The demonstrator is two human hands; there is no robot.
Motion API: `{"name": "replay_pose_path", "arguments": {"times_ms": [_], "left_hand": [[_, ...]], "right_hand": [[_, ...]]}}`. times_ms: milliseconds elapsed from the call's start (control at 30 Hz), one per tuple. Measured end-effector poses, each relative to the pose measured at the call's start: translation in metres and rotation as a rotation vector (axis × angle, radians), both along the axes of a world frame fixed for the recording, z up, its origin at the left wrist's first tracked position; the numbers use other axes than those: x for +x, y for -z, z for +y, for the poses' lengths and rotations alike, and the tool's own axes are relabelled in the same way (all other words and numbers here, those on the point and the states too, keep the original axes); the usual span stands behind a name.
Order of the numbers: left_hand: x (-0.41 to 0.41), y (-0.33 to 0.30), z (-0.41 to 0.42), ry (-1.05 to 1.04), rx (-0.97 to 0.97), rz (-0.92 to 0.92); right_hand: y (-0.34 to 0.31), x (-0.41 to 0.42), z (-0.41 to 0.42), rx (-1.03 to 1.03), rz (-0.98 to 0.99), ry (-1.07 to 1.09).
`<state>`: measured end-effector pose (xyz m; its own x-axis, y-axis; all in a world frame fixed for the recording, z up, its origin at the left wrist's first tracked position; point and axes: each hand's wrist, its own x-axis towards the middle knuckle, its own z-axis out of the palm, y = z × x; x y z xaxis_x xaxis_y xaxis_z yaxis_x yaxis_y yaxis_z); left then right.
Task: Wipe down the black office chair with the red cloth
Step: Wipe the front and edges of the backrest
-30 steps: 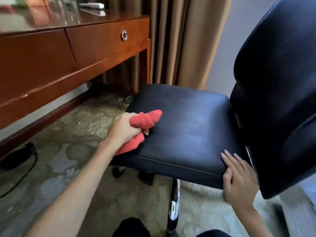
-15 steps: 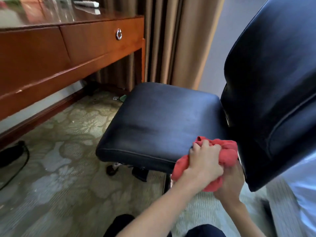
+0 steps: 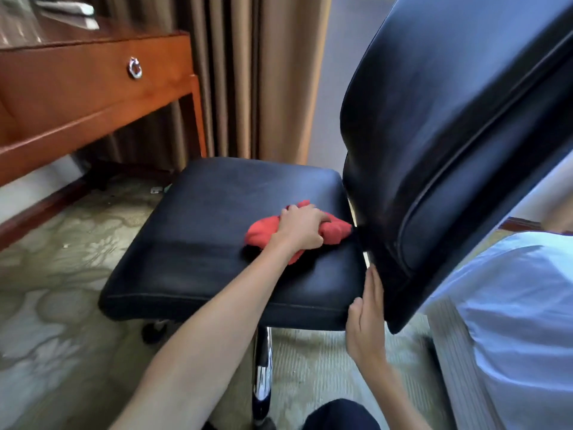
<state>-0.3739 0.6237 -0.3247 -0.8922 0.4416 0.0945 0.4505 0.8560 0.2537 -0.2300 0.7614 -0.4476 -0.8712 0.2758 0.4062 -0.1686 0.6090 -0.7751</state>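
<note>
- Across the right half of the view, the black office chair (image 3: 449, 125) stands on a patterned carpet (image 3: 55, 274), its tall padded backrest tilted over the rear of the seat.
- Its seat cushion (image 3: 217, 243) lies low and centre, flat and square, with a stitched seam running along the front edge and a chrome post (image 3: 262, 367) dropping beneath it to the floor.
- At the upper left, a wooden desk (image 3: 77, 97) carries a drawer with a round metal ring pull (image 3: 135, 67); something pale lies on the glossy tabletop (image 3: 28, 29), too blurred to identify.
- Behind the seat, brown curtains (image 3: 248, 76) hang in long folds.
- At the lower right, a white-covered bed (image 3: 511, 305) sits just beside the chair back.
- The left hand (image 3: 302, 228) reaches over the seat with its bare forearm stretched from the bottom of the frame; its fingers (image 3: 319, 217) are curled down and pressed onto the red cloth (image 3: 263, 232).
- The right hand (image 3: 366, 321) rests against the seat's near right corner, fingers (image 3: 373, 287) straight and held together, pointing up along the lower edge of the backrest, grasping nothing.
- That cloth is bunched on the rear right part of the seat, its far end touching the base of the backrest.
</note>
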Motion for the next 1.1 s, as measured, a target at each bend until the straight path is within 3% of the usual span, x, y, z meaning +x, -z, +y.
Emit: {"name": "replay_pose_path", "arguments": {"times_ms": [133,267,367,567,667,833,900,1033,1100], "left_hand": [[0.049,0.003,-0.013,0.333,-0.136,0.065],[0.136,0.032,-0.081,0.367,-0.145,0.214],[0.173,0.076,-0.155,0.196,-0.054,0.387],[0.177,0.119,-0.253,-0.465,0.327,0.609],[0.157,0.116,-0.269,-0.672,0.618,0.569],[0.131,0.074,-0.311,-0.755,0.754,0.383],[0.11,0.045,-0.302,-0.697,0.684,0.326],[0.07,0.015,-0.241,-0.436,-0.055,0.167],[0.059,0.01,-0.198,-0.208,-0.168,0.145]], "right_hand": [[-0.005,-0.001,-0.002,-0.046,0.003,0.0],[-0.001,0.001,0.004,0.015,0.017,-0.035],[-0.001,0.002,0.005,0.084,0.017,-0.024],[-0.003,0.007,-0.001,0.16,-0.008,-0.017],[-0.002,0.009,-0.004,0.18,0.006,-0.01],[-0.001,0.015,-0.016,0.178,-0.001,0.008],[-0.002,0.015,-0.019,0.179,0.006,0.016],[-0.013,0.008,-0.03,0.289,-0.073,0.127],[-0.022,-0.005,-0.045,0.5,-0.167,0.229]]}}
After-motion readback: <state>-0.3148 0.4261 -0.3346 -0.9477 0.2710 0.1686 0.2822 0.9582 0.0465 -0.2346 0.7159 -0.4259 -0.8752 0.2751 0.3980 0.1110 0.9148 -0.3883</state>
